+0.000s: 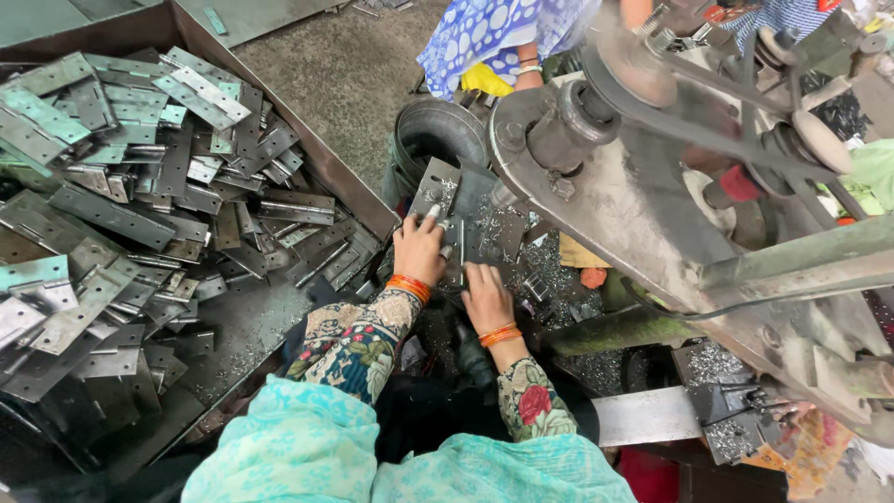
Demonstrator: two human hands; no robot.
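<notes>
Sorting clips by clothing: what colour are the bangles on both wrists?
Orange bangles on both wrists, clearest in the head view.

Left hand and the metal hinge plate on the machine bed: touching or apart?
Touching. The head view shows the left hand lying flat on the hinge plate, fingers pressed onto it.

metal tray (321, 154), heaped steel hinges (140, 196)

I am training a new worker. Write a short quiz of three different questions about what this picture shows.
1. True or false: both hands rest on a metal hinge plate under the machine.
2. What fills the tray on the person's left?
A. hinges
B. bolts
C. wires
3. What does the person wear on each wrist?

Key:
1. True: left hand and right hand both touch it.
2. A, a hinge pile.
3. Orange bangles.
</notes>
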